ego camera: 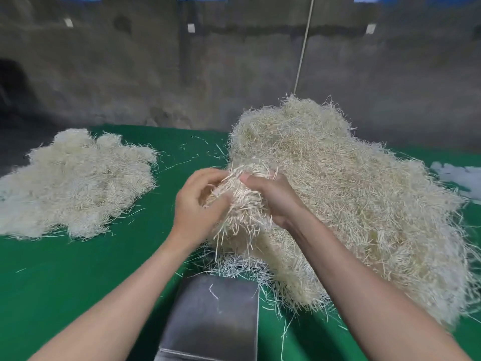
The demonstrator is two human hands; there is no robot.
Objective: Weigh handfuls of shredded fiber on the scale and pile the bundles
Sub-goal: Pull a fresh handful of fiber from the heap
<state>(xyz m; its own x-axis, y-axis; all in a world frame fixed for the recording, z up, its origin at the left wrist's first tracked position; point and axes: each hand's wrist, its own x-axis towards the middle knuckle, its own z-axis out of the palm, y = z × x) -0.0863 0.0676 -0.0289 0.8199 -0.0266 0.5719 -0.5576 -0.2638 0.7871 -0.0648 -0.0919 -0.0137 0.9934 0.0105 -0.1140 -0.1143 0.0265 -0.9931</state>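
A handful of pale shredded fiber (243, 204) is held between both hands above the table's middle. My left hand (197, 204) grips its left side with curled fingers. My right hand (273, 196) pinches its top right, thumb over the strands. Loose ends hang down from the handful. Below the hands, near the front edge, sits the scale with its grey metal pan (216, 313), bare except for one stray strand. A big heap of loose fiber (351, 194) fills the right side. A lower pile of whiter bundles (75, 183) lies at the left.
The table is covered in green cloth (65, 282), with stray strands scattered on it. A grey concrete wall rises behind the table, with a thin cord (303, 45) hanging down it. Something white (458, 175) lies at the far right edge.
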